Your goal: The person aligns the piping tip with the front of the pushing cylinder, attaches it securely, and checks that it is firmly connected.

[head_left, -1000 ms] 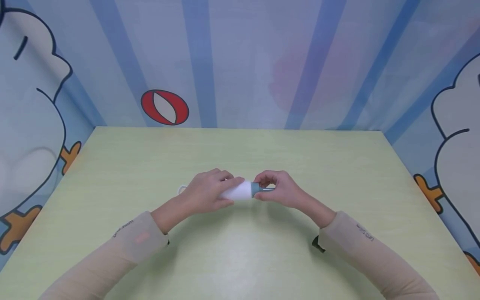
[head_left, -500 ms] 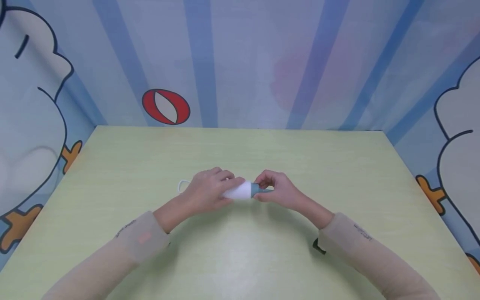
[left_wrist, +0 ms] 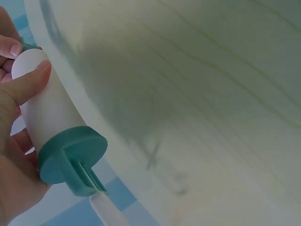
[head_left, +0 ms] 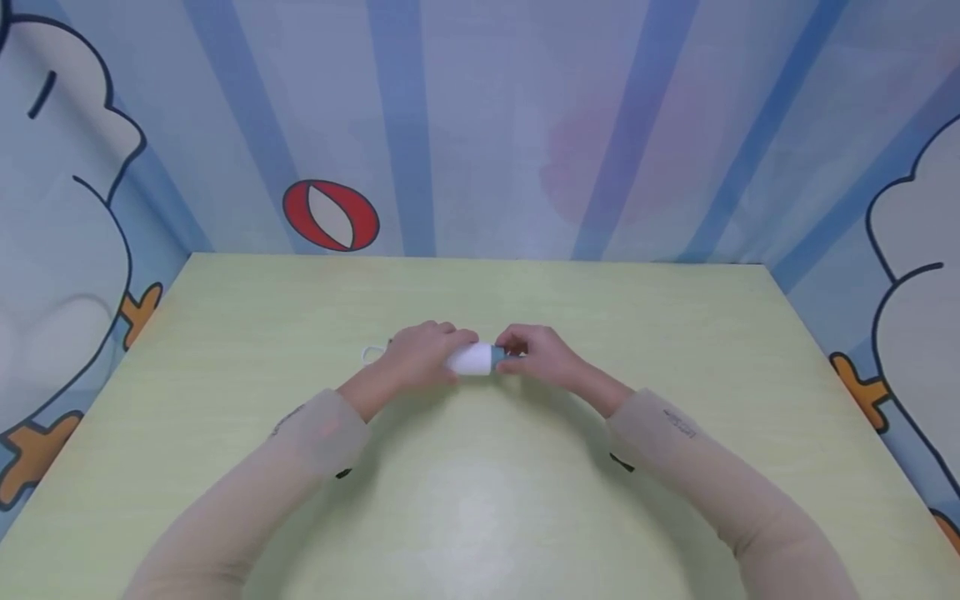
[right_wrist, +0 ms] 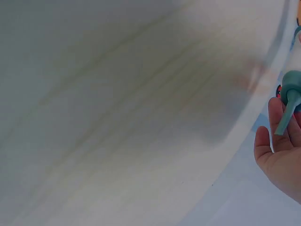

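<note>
A white cylinder with teal ends [head_left: 471,359] is held sideways over the table. My left hand [head_left: 423,354] grips its body, the thumb [left_wrist: 35,80] lying along the white side. On the strap end, a broad teal cap [left_wrist: 73,153] has a raised bridge with a white strap [left_wrist: 106,207] threaded through it. From the other end juts a teal nozzle cap [right_wrist: 292,89] with a thin spout. Thumb and fingers of my right hand [head_left: 543,354] curl about this cap; the right wrist view cuts off part of the hand.
The pale green table [head_left: 465,500] stretches out on every side of the hands. Behind it rises a blue striped backdrop [head_left: 480,125] with a printed red and white ball [head_left: 331,215]. Cartoon-printed panels [head_left: 60,217] flank the table left and right.
Both hands and the cylinder have moved away from the body, toward the far side of the table, and slightly left. The left hand keeps its grip, and the right stays at the nozzle cap.
</note>
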The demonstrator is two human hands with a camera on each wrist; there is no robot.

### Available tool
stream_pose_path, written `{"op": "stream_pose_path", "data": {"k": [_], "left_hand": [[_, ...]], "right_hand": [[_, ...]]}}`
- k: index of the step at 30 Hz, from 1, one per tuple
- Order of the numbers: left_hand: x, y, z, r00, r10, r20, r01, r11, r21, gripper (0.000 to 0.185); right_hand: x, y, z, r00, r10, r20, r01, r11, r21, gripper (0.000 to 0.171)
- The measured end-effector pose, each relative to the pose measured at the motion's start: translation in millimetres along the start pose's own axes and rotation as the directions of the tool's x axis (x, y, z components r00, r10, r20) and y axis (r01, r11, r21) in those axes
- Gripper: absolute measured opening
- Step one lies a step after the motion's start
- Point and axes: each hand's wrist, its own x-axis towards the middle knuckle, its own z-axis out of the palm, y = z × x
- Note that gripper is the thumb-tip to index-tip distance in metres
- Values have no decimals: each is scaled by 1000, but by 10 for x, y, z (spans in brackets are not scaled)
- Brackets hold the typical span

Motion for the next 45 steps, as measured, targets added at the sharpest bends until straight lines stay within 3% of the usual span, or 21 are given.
{"op": "stream_pose_path", "data": {"k": [11, 20, 25, 45], "left_hand": [[120, -72, 105, 997, -31, 65, 34, 998, -45, 57], [138, -55, 94, 994, -51, 92, 52, 999, -9, 59], [132, -46, 84, 994, -65, 85, 62, 997, 37, 63], [99, -67, 81, 995, -55, 87, 49, 997, 61, 65]], "right_hand": [[131, 50, 24, 999, 23, 47, -18, 996, -92, 26], [125, 58, 42, 997, 14, 76, -3, 990, -140, 35], [124, 56, 54, 995, 31, 92, -17, 989, -148, 40], [113, 46, 48, 995, 36, 94, -22, 989, -148, 40]]}}
